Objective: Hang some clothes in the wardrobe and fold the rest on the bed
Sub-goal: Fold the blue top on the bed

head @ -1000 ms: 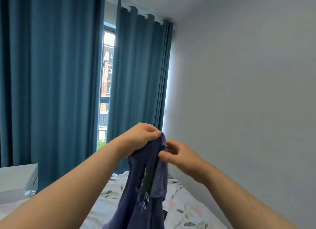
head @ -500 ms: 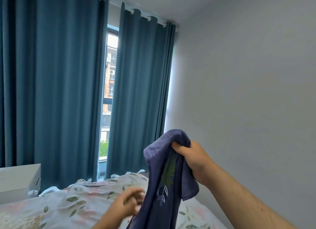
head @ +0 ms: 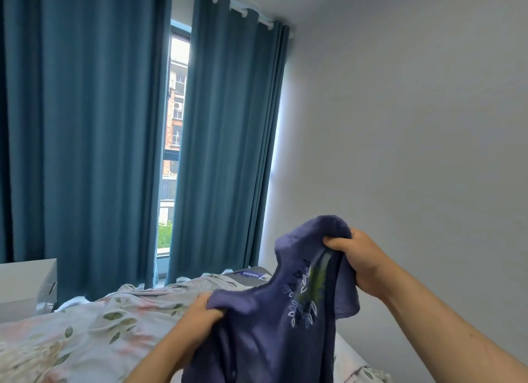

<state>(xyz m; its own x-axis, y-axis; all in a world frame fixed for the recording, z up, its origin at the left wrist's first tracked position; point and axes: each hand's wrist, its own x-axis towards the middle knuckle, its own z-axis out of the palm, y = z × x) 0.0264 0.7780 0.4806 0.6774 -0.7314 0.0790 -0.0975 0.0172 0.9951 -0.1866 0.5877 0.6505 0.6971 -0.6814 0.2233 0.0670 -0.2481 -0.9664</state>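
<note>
Soft matt purple cloth garment (head: 265, 319), floral printed cotton-like bedding (head: 85, 325), heavy matt teal fabric curtains (head: 85, 125).

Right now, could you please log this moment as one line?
left hand: grips purple leaf-print garment | right hand: grips its top | garment: above floral bed

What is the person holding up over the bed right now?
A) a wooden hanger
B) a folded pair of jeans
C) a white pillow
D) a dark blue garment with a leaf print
D: the right hand grips the top of a dark blue garment with a leaf print, and the left hand holds a lower part, above the floral bed.
</note>
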